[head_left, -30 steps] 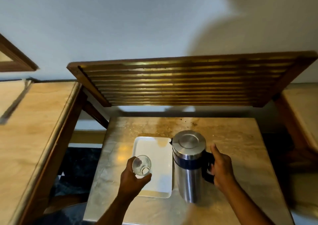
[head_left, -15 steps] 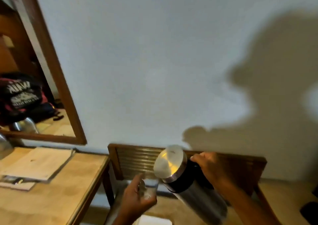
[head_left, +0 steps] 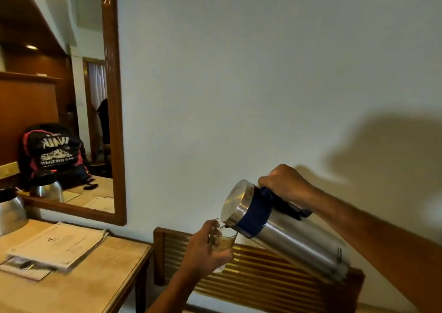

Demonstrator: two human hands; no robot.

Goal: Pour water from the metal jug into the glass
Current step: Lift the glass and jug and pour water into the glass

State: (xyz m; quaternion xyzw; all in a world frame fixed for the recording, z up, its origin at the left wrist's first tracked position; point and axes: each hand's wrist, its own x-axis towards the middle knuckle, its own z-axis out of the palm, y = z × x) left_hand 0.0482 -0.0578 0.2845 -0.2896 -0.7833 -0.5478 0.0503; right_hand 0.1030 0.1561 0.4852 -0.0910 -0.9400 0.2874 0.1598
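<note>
Metal jug (head_left: pixel 275 226) tipped further – spout now at glass (head_left: pixel 223 241) rim | both hands gripping

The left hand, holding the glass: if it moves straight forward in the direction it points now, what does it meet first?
Probably the metal jug: its lidded top tilts over the rim of the glass that the left hand holds, just ahead and to the right. Behind them is the slatted wooden rack, though depth is unclear.

The steel jug (head_left: pixel 284 229), with a dark blue band and black handle, was tilted lid-down to the left, its lip at the rim of the glass (head_left: pixel 223 243). The clear glass was held upright below it.
</note>
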